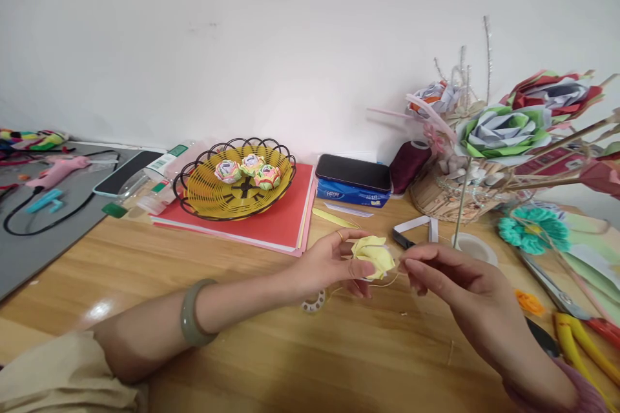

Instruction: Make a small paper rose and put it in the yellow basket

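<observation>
A pale yellow folded-paper flower (pixel 374 257) sits in my left hand (pixel 334 264), the thumb pressed on its front and the fingers around its back. Just right of it, my right hand (pixel 450 284) is closed in a pinch on a thin tan thread (pixel 387 283) beside the flower's edge. The thread runs under the flower toward a small white spool (pixel 314 301) with holes round its rim, partly hidden behind my left wrist. The flower's underside is hidden from me.
Behind stands a yellow-and-black basket (pixel 208 197) with 3 small flowers, on red paper (pixel 232 232). A phone (pixel 353 171) lies on a blue pack. On the right are a vase of paper flowers (pixel 438 197), scissors (pixel 557 290) and yellow-handled pliers (pixel 571 342); a pink glue gun (pixel 61 172) lies left.
</observation>
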`<state>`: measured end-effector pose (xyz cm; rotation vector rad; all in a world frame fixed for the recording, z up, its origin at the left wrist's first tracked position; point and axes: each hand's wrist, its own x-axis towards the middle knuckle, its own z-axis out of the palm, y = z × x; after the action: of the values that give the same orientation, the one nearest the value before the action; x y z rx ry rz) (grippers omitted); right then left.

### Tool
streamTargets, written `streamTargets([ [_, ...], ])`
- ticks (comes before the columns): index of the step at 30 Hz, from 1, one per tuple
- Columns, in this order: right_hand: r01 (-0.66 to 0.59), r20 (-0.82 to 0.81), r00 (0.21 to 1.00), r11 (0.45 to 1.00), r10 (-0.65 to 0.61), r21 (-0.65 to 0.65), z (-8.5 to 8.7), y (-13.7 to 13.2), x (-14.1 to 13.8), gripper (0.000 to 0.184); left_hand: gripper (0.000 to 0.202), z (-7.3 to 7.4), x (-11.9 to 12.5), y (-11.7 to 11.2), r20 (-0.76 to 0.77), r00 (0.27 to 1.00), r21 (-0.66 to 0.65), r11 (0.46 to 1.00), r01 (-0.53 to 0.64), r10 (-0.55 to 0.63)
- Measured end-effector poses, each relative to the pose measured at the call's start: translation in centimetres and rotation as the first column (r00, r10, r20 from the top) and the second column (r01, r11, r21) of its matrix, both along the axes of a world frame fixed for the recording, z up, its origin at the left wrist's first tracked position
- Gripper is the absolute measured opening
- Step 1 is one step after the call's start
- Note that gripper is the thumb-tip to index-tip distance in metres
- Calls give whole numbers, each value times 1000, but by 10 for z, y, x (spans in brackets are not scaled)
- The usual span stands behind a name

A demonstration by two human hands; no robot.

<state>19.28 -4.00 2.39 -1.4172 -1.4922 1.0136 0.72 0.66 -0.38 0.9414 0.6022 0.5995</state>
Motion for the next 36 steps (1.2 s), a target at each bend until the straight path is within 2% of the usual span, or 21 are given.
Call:
streamTargets([
  [2,18,69,997,989,-28,150,0,-1,0,12,65,-2,-1,0,23,999,-14,999,38,-37],
  [5,-106,176,983,932,46,346,0,-2,1,12,57,-5,-2,-1,21,991,-41,990,132,-131],
  [9,-280,305,939,865,158,415,0,-4,2,20,53,-4,-2,-3,-36,973,-27,973,228,-229],
  [12,-343,367,909,852,196,396,3,-5,-1,14,54,0,-2,-5,-61,967,-4,969,248,-247],
  [16,-340,338,908,907,247,250,7,-5,-6,11,55,1,-1,-5,-77,969,6,971,238,-237],
  [18,-338,266,919,929,291,151,7,-4,-7,15,57,0,0,-5,-91,968,5,972,234,-233],
  [21,-334,75,941,943,331,20,7,-3,-8,21,62,-1,0,-5,-118,964,-5,971,239,-237],
  [25,-308,-148,945,945,290,-109,6,-1,-7,26,67,-1,-1,-5,-152,952,-22,964,265,-265],
  [27,-273,-166,953,956,254,-106,4,-1,-5,27,69,0,-1,-5,-158,948,-39,961,273,-276],
  [31,-157,-104,982,988,157,9,0,-2,-3,16,74,2,1,-6,-170,940,-86,955,285,-296],
  [36,-213,-25,976,976,214,35,3,-4,-6,13,80,4,1,-9,-217,922,-120,946,301,-321],
])
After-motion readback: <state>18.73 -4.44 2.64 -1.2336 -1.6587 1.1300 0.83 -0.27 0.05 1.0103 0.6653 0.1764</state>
